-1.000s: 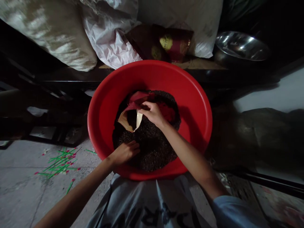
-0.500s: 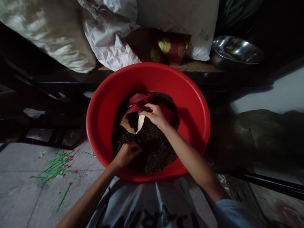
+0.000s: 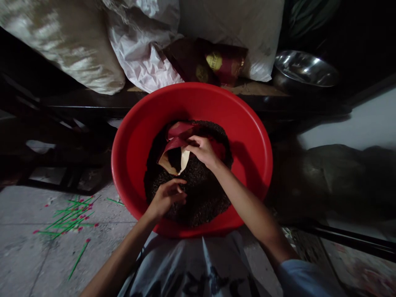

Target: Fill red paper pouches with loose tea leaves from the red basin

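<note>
A big red plastic basin (image 3: 247, 136) rests against my lap, holding a heap of dark loose material (image 3: 201, 194). My right hand (image 3: 202, 150) pinches the rim of a red paper pouch (image 3: 175, 144), holding its mouth wide above the heap. My left hand (image 3: 167, 196) hovers just over the dark material below the pouch, fingers curled together as if around a pinch of it; what it holds is too dark to make out.
Behind the basin stand pale sacks (image 3: 71, 45), a crumpled white bag (image 3: 145, 53), red printed pouches (image 3: 216, 62) and a steel bowl (image 3: 305, 68) on a dark ledge. Green sticks with red tips (image 3: 68, 216) lie scattered on the concrete floor at left.
My left hand was flat in the dark material, then curled and lifted slightly toward the pouch. My right hand kept hold of the pouch.
</note>
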A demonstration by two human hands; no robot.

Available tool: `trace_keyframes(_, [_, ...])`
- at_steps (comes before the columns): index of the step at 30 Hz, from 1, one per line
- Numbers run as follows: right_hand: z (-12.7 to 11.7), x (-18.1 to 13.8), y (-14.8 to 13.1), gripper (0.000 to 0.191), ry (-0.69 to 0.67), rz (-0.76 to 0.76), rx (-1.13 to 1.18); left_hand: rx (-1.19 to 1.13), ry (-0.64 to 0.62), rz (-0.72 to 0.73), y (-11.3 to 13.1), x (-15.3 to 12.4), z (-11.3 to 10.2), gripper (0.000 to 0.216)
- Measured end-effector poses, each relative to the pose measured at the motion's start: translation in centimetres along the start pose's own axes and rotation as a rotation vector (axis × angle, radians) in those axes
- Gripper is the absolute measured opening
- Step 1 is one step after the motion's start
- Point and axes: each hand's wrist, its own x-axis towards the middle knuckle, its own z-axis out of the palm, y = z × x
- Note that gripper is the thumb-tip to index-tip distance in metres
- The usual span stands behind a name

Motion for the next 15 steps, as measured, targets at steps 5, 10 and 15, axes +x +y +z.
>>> trace_keyframes(5, [-0.1,-0.1,0.3,0.026,0.005,0.010,-0.024,-0.039,-0.003,-0.047,0.8,-1.3,1.4,0.030])
trace_keyframes(10, [0.0,-0.2,0.4,0.028,0.013,0.006,-0.033,-0.177,-0.002,-0.070,1.2,-1.7,2.2,0.032])
trace_keyframes(15, [0.1,-0.4,0.3,0.028,0.030,0.004,-0.005,-0.196,-0.002,-0.071,1.0,-1.5,2.4,0.028])
